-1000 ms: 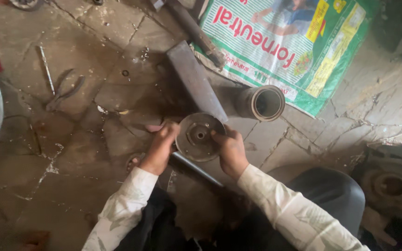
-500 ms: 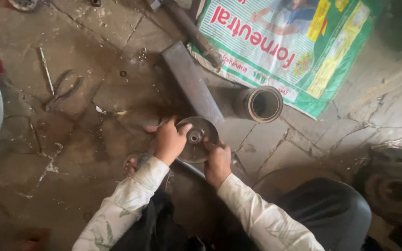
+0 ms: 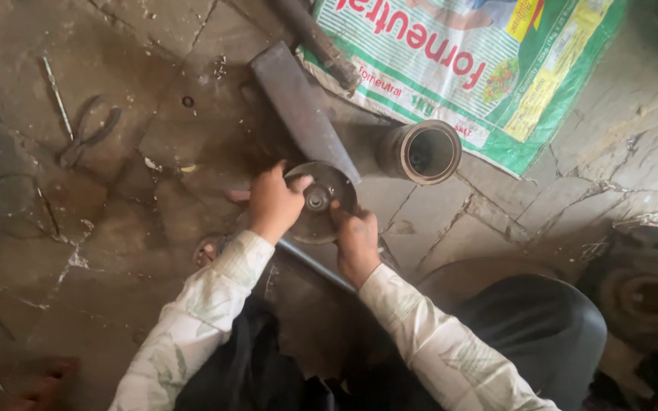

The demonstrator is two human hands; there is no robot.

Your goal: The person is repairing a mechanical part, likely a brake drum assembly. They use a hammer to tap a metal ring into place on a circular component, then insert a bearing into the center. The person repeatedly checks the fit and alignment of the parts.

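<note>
Both hands are on the round metal disc (image 3: 320,202) – left hand (image 3: 274,202) curled over its left edge with the thumb near the hub, right hand (image 3: 357,242) gripping the lower right rim. The disc sits between them above the cracked stone floor (image 3: 116,213), just below a flat metal bar (image 3: 298,106) and left of a metal cylinder (image 3: 420,151).

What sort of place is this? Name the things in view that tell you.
Probably a repair workshop floor: pliers lie on cracked, oil-stained paving, and both hands grip a greasy metal disc beside a steel cylinder.

Left hand (image 3: 274,204) and right hand (image 3: 358,242) close together, fingers curled, forearms converging
</note>
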